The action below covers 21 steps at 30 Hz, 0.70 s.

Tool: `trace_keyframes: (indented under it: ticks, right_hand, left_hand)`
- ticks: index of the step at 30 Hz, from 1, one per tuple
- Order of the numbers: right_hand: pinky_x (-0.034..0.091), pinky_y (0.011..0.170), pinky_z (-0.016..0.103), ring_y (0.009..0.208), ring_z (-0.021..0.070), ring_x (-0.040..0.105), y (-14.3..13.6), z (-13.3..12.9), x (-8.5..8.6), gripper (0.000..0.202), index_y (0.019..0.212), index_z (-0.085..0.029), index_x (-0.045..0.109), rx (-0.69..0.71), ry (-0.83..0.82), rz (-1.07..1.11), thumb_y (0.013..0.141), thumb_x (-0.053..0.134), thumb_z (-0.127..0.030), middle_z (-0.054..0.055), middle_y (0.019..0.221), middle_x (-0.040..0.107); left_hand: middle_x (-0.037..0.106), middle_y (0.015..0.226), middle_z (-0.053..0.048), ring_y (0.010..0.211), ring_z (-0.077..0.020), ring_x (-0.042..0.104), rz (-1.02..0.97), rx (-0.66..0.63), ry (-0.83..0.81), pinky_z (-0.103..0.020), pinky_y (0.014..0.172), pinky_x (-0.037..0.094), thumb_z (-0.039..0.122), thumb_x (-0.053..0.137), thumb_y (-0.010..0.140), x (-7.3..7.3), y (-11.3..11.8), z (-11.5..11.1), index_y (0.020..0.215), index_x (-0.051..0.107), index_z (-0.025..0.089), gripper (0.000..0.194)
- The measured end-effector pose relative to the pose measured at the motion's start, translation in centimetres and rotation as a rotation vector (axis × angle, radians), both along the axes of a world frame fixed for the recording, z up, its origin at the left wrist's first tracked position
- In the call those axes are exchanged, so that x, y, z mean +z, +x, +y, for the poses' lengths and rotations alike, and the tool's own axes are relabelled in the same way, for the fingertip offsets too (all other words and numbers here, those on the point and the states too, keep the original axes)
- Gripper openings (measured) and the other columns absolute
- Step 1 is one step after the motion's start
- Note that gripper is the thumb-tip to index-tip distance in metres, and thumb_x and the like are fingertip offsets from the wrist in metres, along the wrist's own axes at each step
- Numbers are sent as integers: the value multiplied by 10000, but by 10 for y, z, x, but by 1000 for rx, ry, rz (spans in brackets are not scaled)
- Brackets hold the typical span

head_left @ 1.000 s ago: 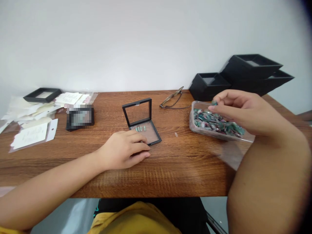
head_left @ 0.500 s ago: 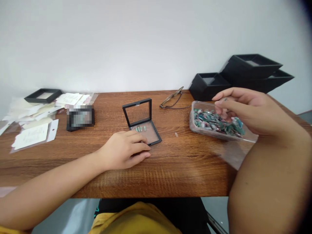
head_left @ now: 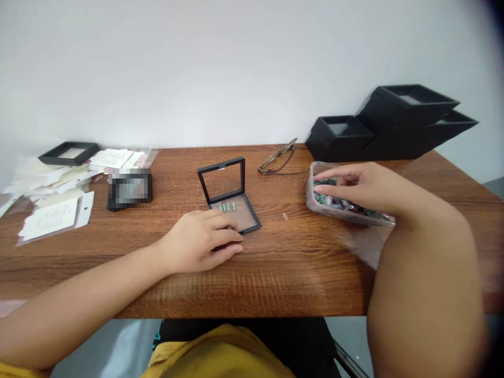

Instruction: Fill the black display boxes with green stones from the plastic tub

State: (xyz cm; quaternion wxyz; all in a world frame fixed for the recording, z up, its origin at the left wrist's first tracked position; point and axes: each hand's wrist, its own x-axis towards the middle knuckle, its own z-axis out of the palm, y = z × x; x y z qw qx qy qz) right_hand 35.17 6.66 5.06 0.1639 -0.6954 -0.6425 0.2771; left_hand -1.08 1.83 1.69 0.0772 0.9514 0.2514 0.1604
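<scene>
My left hand (head_left: 205,239) lies with its fingers loosely stretched over the near left side of a small black hinged case (head_left: 254,214), touching it. The case's window lid (head_left: 222,182) stands upright, and several small green false nails (head_left: 227,208) sit in a row on its clear base. At the right, my right hand (head_left: 364,184) reaches into a clear plastic tub (head_left: 310,197) of mixed, glossy false nails (head_left: 328,199). Its thumb and forefinger are apart over the left end of the pile. The hand covers much of the tub.
Black boxes (head_left: 340,142) are stacked at the back right. Eyeglasses (head_left: 277,157) lie near the wall. One clear sliver (head_left: 285,216) rests between case and tub. On the left are a closed black case (head_left: 129,190), white cards (head_left: 51,218) and a black frame (head_left: 69,153).
My right hand has moved left and down, from above the tub into the nails, and its thumb and forefinger have spread. My left hand and the open case stay in place.
</scene>
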Motion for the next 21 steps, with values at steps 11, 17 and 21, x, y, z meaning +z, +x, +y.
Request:
trace_keyframes:
  ticks: [11,17,21]
  right_hand:
    - [340,492,293,486,122,447,-4,1,-1,305,928,-253,726,63,33,-38,773,726,-515,-43,562,505]
    - [375,611,304,663,129,492,-5,-8,11,251,915,-204,711,20,155,173,801,749,-425,-6,702,545]
    - [382,625,325,693,151,518,-15,-15,20,273,911,-209,721,-20,297,331,773,786,-436,26,753,596]
  left_hand:
    - [736,1084,-5,944,-162,690,-3,4,3,-300,818,535,382,545,997,0,0,0,1056,718,241,230]
    - [734,1094,-7,953,-164,688,1,3,10,-300,816,537,382,547,997,0,-1,-1,1063,715,243,228]
    - [737,1089,-17,951,-160,693,0,-2,9,-298,834,538,377,537,1003,0,0,0,1063,719,239,236]
